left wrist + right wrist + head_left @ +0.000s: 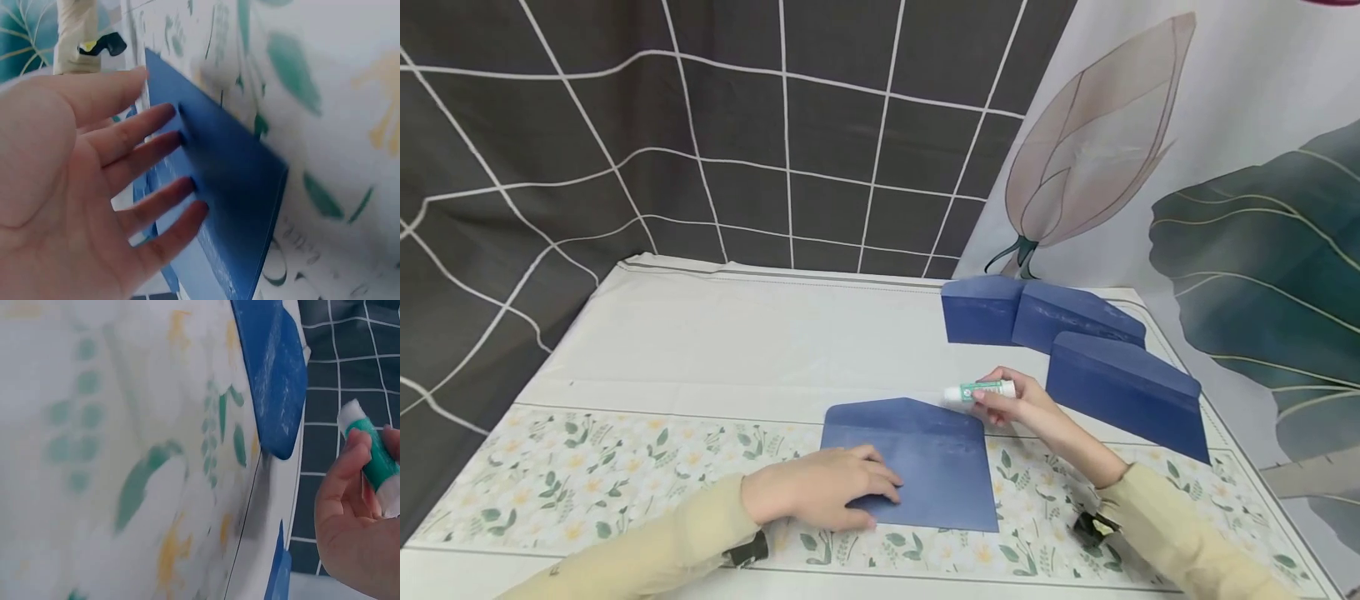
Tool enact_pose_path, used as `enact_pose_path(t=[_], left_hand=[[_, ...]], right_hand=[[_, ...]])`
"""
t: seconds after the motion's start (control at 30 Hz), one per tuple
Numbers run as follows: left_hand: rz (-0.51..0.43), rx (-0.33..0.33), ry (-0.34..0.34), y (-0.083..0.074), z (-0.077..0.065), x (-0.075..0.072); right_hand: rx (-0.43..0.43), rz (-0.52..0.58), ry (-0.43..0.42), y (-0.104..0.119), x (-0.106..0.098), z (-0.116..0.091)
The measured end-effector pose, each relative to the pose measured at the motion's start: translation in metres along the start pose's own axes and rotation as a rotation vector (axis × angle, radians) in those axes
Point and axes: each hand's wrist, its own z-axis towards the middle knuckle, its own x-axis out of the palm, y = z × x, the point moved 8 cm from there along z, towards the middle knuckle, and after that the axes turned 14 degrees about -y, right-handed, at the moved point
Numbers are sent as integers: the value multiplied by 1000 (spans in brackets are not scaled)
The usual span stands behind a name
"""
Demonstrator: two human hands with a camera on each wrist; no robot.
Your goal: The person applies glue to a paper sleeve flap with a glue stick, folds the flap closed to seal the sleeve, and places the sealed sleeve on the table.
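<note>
A blue envelope [936, 479] lies on the table with its flap [906, 414] pointing to the far side. My left hand [827, 487] is over its near left part, fingers relaxed and spread, the fingertips at the paper in the left wrist view. At the envelope's far right corner, my right hand [1018, 404] holds a glue stick [987, 391] between thumb and fingers. The glue stick is white with a green label, and its white tip points left over the flap's right end. Pale smears show on the flap [281, 394] in the right wrist view.
Three more blue envelopes lie at the right back: one at the far edge [981, 321], one beside it [1067, 317], and one closer along the right side [1123, 392]. A white tablecloth [737, 333] with a floral band covers the table. Curtains [737, 125] hang behind.
</note>
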Motion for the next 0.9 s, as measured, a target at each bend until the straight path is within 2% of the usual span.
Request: enact_pose_path(t=[0.07,0.17,0.3,0.37,0.53,0.63,0.9], left_hand=[[30,0,-29,5,6,-4],[69,-18,-129,14,17,-18],[82,-78,-281,30,29,-35],[83,-116,-309,38,33,-38],[70,-189,-260,52,36,-34],[70,-204,-234,56,37,-30],[38,-220,-247,64,35,-21]], right_hand=[[-10,18,-7,1,4,4],[-17,43,-18,3,11,11],[5,89,-3,3,25,19],[24,106,9,2,33,22],[74,160,25,-3,47,29],[98,187,35,-8,52,31],[86,160,79,-11,55,32]])
